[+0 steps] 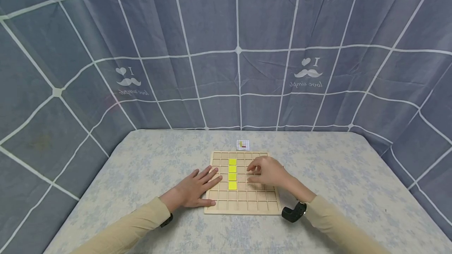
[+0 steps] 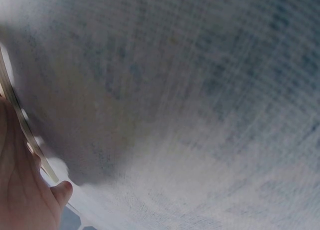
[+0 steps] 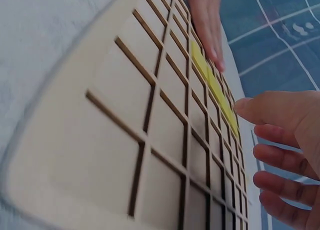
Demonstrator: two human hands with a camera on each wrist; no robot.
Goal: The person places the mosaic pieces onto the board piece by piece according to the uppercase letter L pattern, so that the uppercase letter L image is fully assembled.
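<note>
A wooden grid board (image 1: 243,212) lies on the table, divided by thin raised strips into square cells. Several bright yellow square tiles (image 1: 232,169) fill a column of neighbouring cells left of the board's middle. With fingers spread, my left hand (image 1: 193,189) rests on the board's left edge, its thumb near the front left corner. Over the right half hovers my right hand (image 1: 270,171), fingers loosely bent and thumb apart from them. The right wrist view shows nothing between the thumb and fingers of that hand (image 3: 292,140).
Behind the board lies a small card (image 1: 243,145) printed with a grid bearing yellow and red marks. A pale blue-patterned cloth (image 1: 141,164) covers the table. Grey-blue curtains (image 1: 212,73) with white lines hang at the back and both sides.
</note>
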